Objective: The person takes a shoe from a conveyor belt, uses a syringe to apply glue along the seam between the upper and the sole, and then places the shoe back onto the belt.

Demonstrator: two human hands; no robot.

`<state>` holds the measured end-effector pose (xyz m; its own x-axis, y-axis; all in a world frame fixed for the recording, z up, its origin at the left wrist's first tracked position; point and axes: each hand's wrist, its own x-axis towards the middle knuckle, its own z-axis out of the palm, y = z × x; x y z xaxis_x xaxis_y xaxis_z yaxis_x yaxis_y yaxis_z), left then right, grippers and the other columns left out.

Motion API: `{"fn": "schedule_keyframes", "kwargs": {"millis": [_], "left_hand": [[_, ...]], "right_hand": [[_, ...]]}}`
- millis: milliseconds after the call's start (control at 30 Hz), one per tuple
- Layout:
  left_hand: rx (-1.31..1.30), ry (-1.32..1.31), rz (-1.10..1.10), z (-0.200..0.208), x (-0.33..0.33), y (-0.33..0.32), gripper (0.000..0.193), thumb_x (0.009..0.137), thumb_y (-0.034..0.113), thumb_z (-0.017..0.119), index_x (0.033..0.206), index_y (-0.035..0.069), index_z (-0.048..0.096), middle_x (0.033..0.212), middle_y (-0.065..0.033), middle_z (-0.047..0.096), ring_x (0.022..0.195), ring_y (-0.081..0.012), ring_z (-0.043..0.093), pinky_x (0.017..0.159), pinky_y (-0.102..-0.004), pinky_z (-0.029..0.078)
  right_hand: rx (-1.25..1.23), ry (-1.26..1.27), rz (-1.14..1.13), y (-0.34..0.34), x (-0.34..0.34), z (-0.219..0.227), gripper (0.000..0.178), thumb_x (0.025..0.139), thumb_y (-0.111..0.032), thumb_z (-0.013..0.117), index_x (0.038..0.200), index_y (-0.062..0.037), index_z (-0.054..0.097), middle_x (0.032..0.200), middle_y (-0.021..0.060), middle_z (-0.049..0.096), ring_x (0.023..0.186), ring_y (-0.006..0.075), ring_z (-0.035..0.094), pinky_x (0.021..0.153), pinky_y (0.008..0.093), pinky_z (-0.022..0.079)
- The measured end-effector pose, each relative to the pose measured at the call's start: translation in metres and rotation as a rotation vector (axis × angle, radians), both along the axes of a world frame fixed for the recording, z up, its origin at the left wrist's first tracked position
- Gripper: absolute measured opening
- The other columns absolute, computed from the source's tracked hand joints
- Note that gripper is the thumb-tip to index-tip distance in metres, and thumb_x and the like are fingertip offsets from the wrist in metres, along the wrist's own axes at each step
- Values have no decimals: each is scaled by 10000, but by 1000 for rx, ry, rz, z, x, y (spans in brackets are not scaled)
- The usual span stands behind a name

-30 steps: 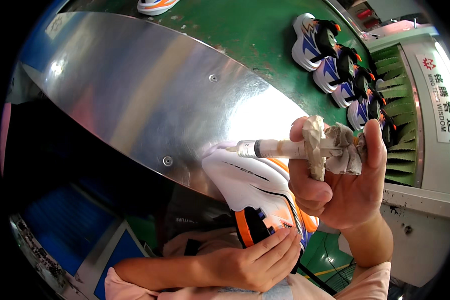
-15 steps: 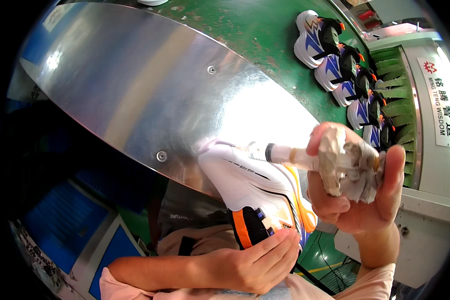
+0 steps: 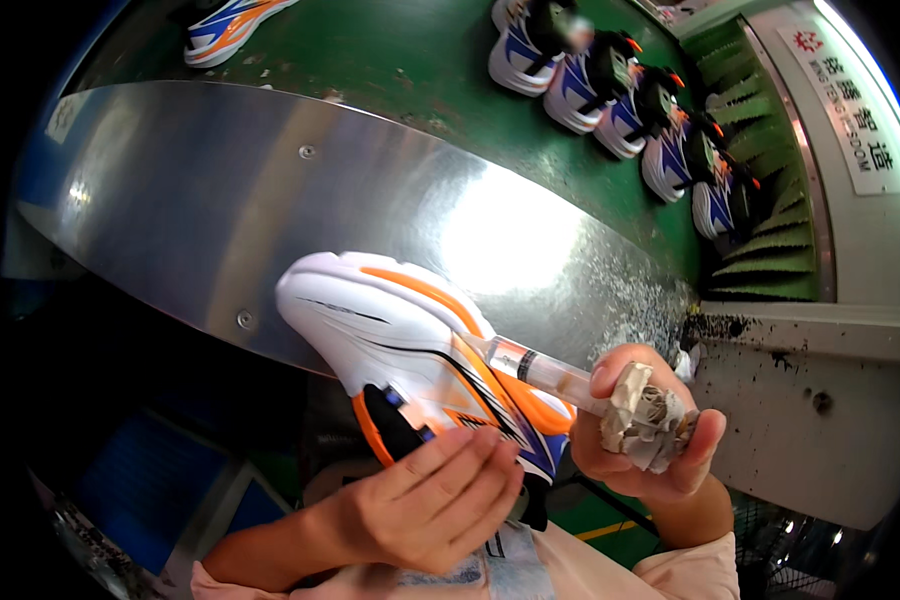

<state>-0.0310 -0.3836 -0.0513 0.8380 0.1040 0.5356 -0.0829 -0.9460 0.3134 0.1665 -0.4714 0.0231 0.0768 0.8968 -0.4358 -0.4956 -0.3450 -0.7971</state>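
A white sneaker (image 3: 370,325) with orange, blue and black markings lies on its side, toe to the left, over the near edge of the metal ledge. My left hand (image 3: 425,505) grips it by the ankle end, fingers laid together along its side; the thumb is hidden. In my right hand (image 3: 650,425) is a clear syringe (image 3: 555,376), its plunger end wrapped in crumpled whitish material between fingers and thumb. The syringe's tip points left and meets the shoe where the upper borders the sole; whether it touches cannot be made out.
A polished metal ledge (image 3: 190,200) curves before me, bordering a green conveyor belt (image 3: 400,60). Several similar sneakers (image 3: 570,90) stand in a row at the far right, beside a machine opening with green strip curtains (image 3: 770,240). Another sneaker (image 3: 232,30) sits at far left.
The syringe's tip has gone from near the toe to farther back along the sole edge. The sneaker is tilted to show more sole side. The view has shifted; another sneaker appears far left.
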Motion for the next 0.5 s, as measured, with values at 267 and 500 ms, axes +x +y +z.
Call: {"fn": "schedule_keyframes", "kwargs": {"millis": [267,500], "left_hand": [[58,57,43,5,2,-4,188,760,97,629,939,109,686,1000,-58,679,975,-239,637,924,-382,481],[37,73,67,7,6,-6,166,769,91,644,933,101,667,999,-69,678,973,-266,641,899,-401,504]], "right_hand": [[-8,39,-6,-33,-1,-8,999,698,-739,574,1282,44,364,1024,80,521,839,119,513,725,244,430],[-26,83,-4,-52,4,-9,1009,691,-735,585,1286,49,360,1009,85,531,833,117,511,719,244,429]]}}
